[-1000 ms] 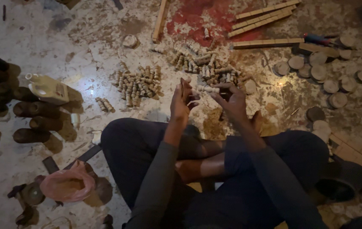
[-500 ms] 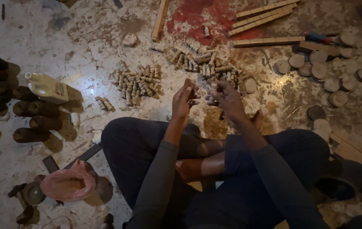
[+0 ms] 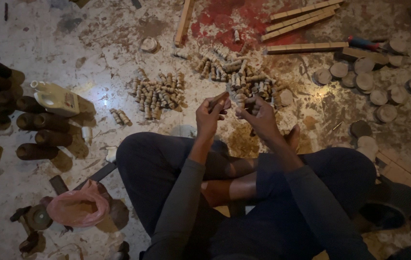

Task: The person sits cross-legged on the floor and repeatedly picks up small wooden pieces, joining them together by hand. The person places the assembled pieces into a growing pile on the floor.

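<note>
My left hand (image 3: 209, 115) pinches a small wooden peg (image 3: 218, 99); my right hand (image 3: 258, 115) curls around another, mid-frame. In this dimness a loose pinch could drop one among the peg piles (image 3: 237, 77).

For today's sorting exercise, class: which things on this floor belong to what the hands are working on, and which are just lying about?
In the job:
left hand, holding a small wooden piece
right hand
two heaps of small turned wooden pegs and

Lying about:
white plastic bottle
dark cylinders
pink bag
wooden slats
round wooden discs
</note>
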Motion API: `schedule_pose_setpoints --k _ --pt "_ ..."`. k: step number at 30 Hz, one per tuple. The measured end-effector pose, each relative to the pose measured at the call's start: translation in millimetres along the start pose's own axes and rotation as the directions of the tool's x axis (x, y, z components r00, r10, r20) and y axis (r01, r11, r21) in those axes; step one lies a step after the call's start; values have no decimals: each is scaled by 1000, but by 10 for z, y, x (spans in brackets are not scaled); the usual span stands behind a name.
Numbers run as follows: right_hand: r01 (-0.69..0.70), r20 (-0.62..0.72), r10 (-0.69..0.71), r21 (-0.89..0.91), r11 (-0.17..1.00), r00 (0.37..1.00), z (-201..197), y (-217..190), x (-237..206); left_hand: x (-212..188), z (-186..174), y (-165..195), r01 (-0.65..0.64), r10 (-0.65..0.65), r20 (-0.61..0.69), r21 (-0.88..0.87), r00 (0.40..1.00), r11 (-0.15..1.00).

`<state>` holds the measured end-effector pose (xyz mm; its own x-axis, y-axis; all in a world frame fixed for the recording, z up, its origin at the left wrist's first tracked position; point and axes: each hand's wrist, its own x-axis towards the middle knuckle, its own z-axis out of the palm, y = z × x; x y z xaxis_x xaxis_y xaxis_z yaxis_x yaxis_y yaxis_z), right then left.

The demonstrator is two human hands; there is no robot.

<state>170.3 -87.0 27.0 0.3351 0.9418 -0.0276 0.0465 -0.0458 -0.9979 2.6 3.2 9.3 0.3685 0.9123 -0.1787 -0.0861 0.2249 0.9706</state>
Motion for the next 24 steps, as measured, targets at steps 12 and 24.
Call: schedule_pose_setpoints --k 12,24 --pt "56 -51 -74 -288 956 996 33 -23 -49 -70 94 -45 -247 238 67 294 969 923" --pt "-153 29 173 -334 930 985 -12 -78 -29 -261 191 74 -539 475 260 487 841 687"
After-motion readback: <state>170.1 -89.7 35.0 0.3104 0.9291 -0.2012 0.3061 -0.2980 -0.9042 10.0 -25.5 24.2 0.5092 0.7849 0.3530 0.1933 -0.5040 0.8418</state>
